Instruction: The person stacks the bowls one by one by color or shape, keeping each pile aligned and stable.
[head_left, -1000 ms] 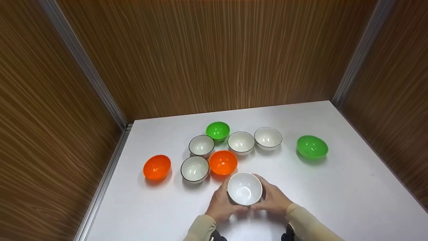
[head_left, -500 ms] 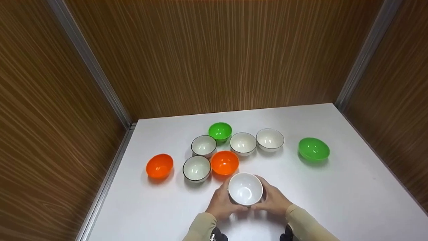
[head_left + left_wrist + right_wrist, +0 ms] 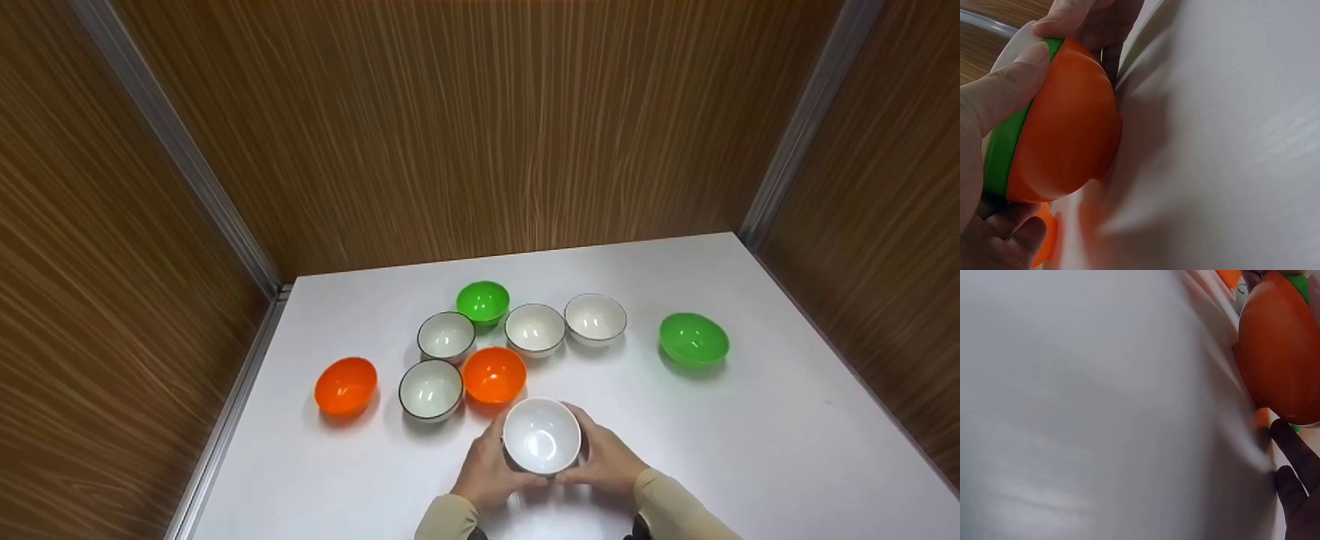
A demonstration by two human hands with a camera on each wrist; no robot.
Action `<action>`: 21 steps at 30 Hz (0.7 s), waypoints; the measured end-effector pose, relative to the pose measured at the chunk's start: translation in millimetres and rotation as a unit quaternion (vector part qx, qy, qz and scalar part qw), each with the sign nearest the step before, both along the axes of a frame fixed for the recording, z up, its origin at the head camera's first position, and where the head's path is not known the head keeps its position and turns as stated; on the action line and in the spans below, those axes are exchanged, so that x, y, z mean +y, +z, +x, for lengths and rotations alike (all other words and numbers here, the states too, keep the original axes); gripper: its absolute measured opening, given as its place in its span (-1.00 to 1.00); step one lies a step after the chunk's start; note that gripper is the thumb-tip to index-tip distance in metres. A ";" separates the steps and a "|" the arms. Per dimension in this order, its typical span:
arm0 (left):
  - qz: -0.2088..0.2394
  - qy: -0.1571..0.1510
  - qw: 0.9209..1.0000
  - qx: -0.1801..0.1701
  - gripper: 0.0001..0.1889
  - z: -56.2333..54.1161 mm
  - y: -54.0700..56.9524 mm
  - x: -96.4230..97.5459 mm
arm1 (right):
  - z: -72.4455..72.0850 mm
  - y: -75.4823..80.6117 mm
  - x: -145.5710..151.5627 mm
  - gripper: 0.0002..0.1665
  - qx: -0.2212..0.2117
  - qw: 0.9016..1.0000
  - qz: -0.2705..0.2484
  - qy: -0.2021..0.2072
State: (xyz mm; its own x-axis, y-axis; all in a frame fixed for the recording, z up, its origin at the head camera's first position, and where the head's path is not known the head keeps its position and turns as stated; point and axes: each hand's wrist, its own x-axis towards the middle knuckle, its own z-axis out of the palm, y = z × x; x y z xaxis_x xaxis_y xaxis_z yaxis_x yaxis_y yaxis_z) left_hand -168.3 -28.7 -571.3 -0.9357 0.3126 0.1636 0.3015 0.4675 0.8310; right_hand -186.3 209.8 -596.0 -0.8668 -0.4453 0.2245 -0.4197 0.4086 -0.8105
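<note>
Between my two hands is a stack of nested bowls: a white bowl (image 3: 541,435) on top, a green bowl (image 3: 1005,146) under it, and an orange bowl (image 3: 1067,129) outermost. My left hand (image 3: 484,469) grips the stack's left side, thumb near the rim. On the opposite side, my right hand (image 3: 606,459) grips it, thumb close to the other thumb in front. The stack is upright, low over the white table (image 3: 750,465); whether its foot touches the surface I cannot tell. Just behind it stands a loose orange bowl (image 3: 494,375).
Behind are dark-rimmed white bowls (image 3: 535,330), several in number, with a green bowl (image 3: 482,301) among them. Another orange bowl (image 3: 346,385) stands alone at left, another green bowl (image 3: 694,340) at right. Wood-grain panels (image 3: 480,135) border the table at back and sides.
The head view has shifted slightly, moving the whole scene a little left and down. Both hands keep the same grip on the stack, and the loose bowls stay in place.
</note>
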 end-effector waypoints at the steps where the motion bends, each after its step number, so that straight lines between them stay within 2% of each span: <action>1: 0.000 0.002 1.000 -0.003 0.22 0.9 -0.5 -0.2 | 0.4 -0.5 0.1 0.29 -0.001 1.000 0.001 0.000; 6: -0.005 -0.001 1.000 0.007 0.22 2.5 -0.2 -0.5 | 0.9 0.5 0.5 0.29 0.002 1.000 0.014 -0.005; 13: 0.000 -0.001 0.999 0.032 0.20 -3.6 1.9 -1.1 | -5.9 1.8 -0.4 0.27 0.000 1.000 0.002 -0.002; 21: -0.001 -0.004 1.000 0.019 0.23 -3.4 -2.7 -3.6 | -2.9 -1.8 -1.8 0.29 -0.008 1.000 0.001 -0.001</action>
